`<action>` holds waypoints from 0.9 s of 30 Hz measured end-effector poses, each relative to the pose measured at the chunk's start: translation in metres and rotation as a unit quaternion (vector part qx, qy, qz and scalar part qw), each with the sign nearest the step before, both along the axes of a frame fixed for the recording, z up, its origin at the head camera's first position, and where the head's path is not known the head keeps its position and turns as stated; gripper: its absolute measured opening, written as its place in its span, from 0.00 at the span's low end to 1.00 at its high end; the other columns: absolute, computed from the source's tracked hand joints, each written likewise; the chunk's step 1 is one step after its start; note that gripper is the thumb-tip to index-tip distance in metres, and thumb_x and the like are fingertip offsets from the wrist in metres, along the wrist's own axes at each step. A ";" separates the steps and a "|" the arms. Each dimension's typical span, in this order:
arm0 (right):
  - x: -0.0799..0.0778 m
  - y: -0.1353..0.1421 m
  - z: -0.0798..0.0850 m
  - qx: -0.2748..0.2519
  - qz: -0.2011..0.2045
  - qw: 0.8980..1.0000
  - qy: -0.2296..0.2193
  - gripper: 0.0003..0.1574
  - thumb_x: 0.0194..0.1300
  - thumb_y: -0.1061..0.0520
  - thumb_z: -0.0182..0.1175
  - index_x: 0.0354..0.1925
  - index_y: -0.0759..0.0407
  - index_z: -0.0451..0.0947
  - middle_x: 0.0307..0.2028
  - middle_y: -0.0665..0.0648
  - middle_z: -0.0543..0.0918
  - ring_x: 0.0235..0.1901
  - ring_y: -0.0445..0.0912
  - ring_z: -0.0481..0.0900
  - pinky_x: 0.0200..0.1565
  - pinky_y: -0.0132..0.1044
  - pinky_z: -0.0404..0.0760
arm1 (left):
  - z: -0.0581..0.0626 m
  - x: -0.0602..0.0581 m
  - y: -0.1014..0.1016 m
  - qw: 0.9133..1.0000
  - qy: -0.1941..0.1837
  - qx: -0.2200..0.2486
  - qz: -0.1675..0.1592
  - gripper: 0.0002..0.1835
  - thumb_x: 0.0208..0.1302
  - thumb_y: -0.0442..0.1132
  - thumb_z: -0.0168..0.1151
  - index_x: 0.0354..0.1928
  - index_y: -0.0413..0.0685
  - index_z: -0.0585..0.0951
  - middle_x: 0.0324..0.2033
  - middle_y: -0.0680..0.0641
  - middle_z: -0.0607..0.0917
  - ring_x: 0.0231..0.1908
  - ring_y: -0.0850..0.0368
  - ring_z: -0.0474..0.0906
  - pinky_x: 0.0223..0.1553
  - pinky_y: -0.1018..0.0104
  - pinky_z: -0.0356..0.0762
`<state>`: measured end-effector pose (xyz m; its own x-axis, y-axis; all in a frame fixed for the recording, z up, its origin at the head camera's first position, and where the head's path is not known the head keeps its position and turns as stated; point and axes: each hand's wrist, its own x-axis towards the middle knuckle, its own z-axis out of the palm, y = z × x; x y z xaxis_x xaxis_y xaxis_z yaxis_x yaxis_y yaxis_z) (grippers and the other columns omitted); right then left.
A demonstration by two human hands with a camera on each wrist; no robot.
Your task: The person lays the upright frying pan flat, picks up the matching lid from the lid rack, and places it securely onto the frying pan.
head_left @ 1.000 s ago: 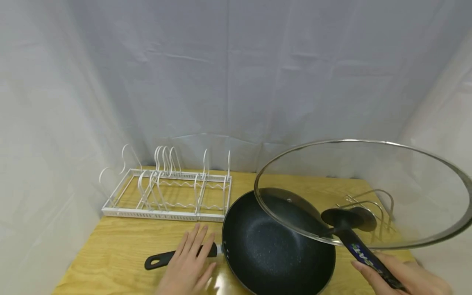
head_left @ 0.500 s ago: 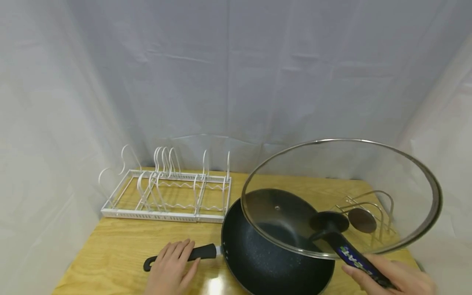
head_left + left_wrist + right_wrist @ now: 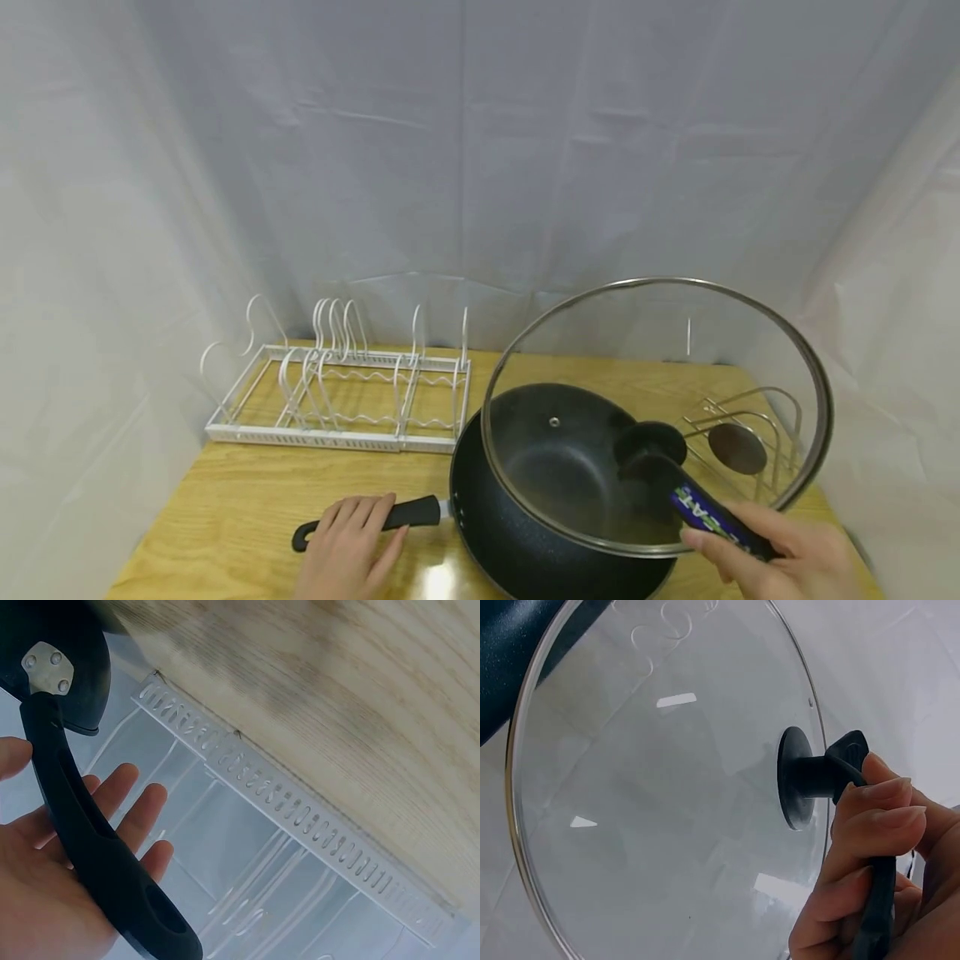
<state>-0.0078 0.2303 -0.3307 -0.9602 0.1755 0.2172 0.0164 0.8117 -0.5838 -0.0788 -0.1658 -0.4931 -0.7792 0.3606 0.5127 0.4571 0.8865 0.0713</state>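
Note:
A black speckled wok [image 3: 487,508] sits on the wooden table, its black handle [image 3: 416,512] pointing left. My left hand [image 3: 347,542] lies over that handle, fingers bent across its far side and thumb on the near side. In the left wrist view the handle [image 3: 82,802] rests along the palm. With my right hand [image 3: 787,546] I grip the black handle [image 3: 708,512] of a large glass lid [image 3: 645,350] with a metal rim. Held tilted, the lid overlaps the wok's right part in the head view. The right wrist view shows fingers [image 3: 881,817] wrapped round the lid handle.
A white wire dish rack [image 3: 307,435] with upright loops stands behind and left of the wok. At the right, seen through the lid, is a metal wire stand [image 3: 783,408] with a brown disc [image 3: 737,450]. White curtains [image 3: 465,167] enclose the table's back and sides.
My left hand has moved slightly left and its spread fingers now bend over the wok handle. My right hand has carried the lid leftward, and the lid has turned more upright.

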 end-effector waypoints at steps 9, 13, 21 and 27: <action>-0.016 0.002 0.003 -0.053 0.036 0.995 -0.073 0.13 0.50 0.51 0.72 0.35 0.51 0.82 0.16 0.47 0.73 0.14 0.40 0.70 0.16 0.31 0.70 | 0.000 0.001 0.002 1.000 -0.016 -0.003 0.013 0.21 0.56 0.56 0.63 0.44 0.49 0.82 0.36 0.50 0.84 0.35 0.52 0.78 0.41 0.53 0.76; -0.024 0.002 0.006 -0.099 0.031 0.984 -0.147 0.21 0.51 0.48 0.70 0.42 0.56 0.82 0.21 0.52 0.75 0.15 0.44 0.71 0.17 0.33 0.72 | -0.002 0.000 0.002 1.000 -0.012 0.001 0.010 0.21 0.55 0.56 0.63 0.44 0.49 0.82 0.36 0.50 0.84 0.35 0.52 0.78 0.41 0.53 0.75; -0.043 0.005 0.008 -0.153 0.070 0.968 -0.188 0.22 0.51 0.48 0.70 0.42 0.58 0.82 0.18 0.56 0.75 0.15 0.46 0.70 0.17 0.36 0.72 | 0.000 0.000 0.001 1.000 -0.017 -0.001 0.014 0.21 0.55 0.56 0.63 0.44 0.49 0.82 0.37 0.49 0.84 0.36 0.51 0.78 0.41 0.53 0.75; -0.056 0.009 0.007 -0.196 0.125 0.954 -0.187 0.22 0.51 0.50 0.70 0.41 0.63 0.81 0.15 0.57 0.74 0.12 0.44 0.68 0.14 0.37 0.71 | 0.001 0.000 0.001 1.000 -0.018 -0.004 0.015 0.22 0.56 0.57 0.62 0.45 0.49 0.82 0.37 0.49 0.84 0.36 0.52 0.78 0.41 0.53 0.75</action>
<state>-0.0636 0.2391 -0.3238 -0.9801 -0.0726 -0.1846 0.1175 0.5375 -0.8350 -0.0786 -0.1644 -0.4926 -0.8073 0.3413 0.4815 0.4284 0.9000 0.0803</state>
